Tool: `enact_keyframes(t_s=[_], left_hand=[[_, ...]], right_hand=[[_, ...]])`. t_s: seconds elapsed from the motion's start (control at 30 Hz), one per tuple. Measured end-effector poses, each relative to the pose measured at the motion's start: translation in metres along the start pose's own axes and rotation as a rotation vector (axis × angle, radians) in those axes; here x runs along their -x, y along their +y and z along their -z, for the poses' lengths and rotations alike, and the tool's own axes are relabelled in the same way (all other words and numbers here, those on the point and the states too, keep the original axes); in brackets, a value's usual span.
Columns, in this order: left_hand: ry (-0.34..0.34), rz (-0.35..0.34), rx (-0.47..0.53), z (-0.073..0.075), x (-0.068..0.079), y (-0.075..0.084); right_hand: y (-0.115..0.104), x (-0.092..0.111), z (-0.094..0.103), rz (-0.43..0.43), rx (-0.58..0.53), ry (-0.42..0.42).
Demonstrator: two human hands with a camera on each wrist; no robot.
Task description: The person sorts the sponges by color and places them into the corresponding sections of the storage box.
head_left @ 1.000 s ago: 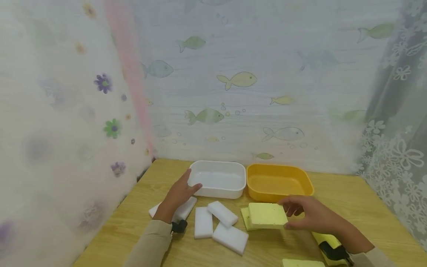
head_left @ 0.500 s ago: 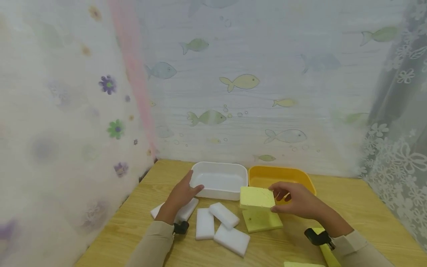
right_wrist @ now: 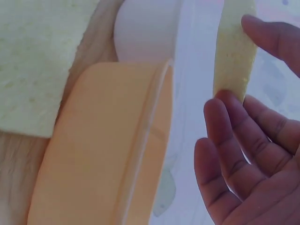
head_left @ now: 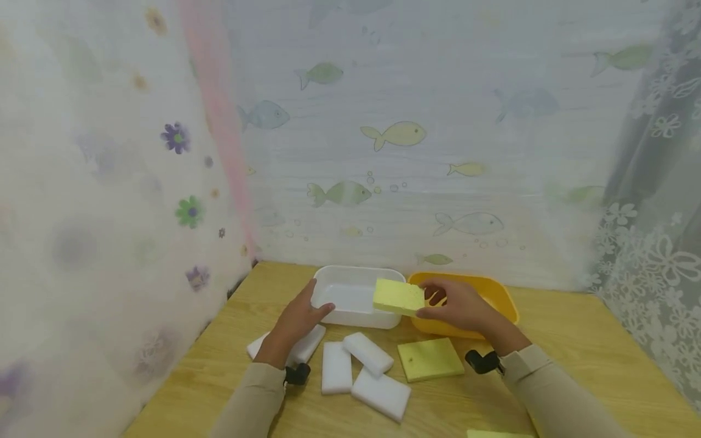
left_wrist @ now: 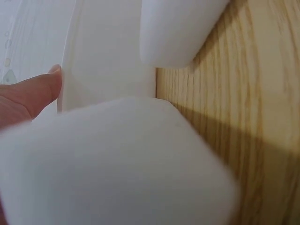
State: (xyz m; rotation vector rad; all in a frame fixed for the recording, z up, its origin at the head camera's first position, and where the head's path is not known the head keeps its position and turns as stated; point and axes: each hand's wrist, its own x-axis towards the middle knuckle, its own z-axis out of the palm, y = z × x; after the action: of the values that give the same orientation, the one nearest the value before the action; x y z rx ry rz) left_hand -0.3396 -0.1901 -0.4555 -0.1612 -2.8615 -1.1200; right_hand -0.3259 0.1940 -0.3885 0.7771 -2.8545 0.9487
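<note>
In the head view my right hand (head_left: pixel 457 304) pinches a yellow sponge (head_left: pixel 398 297) by its right end, thumb against fingers. The sponge is held up in front of the right end of the white plastic tub (head_left: pixel 356 317). The right wrist view shows the sponge (right_wrist: pixel 233 51) edge-on between thumb and fingertips. My left hand (head_left: pixel 298 316) rests at the white tub's left front corner, its thumb stretched along the near rim. The thumb touches the rim in the left wrist view. White sponges (head_left: pixel 380 394) lie in front of the tub, some partly under my left wrist.
An orange plastic tub (head_left: pixel 495 298) stands right of the white one, partly behind my right hand. Another yellow sponge (head_left: pixel 431 360) lies on the wooden table (head_left: pixel 449 407), and one more (head_left: pixel 498 434) shows at the bottom edge. A fish-print curtain (head_left: pixel 383 201) hangs behind.
My right hand has lifted the yellow sponge off another yellow sponge and carried it left and away from me to the white tub. My left hand stays at the tub.
</note>
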Motion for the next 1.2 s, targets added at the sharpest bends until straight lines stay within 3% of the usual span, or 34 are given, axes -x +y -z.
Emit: enact_keyframes(t_s=[0.33,0.57,1.2], left_hand=[[-0.006,0.021,-0.023,0.006,-0.004,-0.003],[-0.020,0.028,-0.005,0.004,-0.007,-0.007],[-0.007,0.026,0.010,-0.003,-0.006,-0.008]], right_hand=[[-0.006,-0.041,-0.006,-0.034,-0.029,0.022],[-0.015,-0.052,-0.010,-0.064,-0.036,0.009],[-0.028,-0.081,-0.030,-0.028,-0.003,-0.083]])
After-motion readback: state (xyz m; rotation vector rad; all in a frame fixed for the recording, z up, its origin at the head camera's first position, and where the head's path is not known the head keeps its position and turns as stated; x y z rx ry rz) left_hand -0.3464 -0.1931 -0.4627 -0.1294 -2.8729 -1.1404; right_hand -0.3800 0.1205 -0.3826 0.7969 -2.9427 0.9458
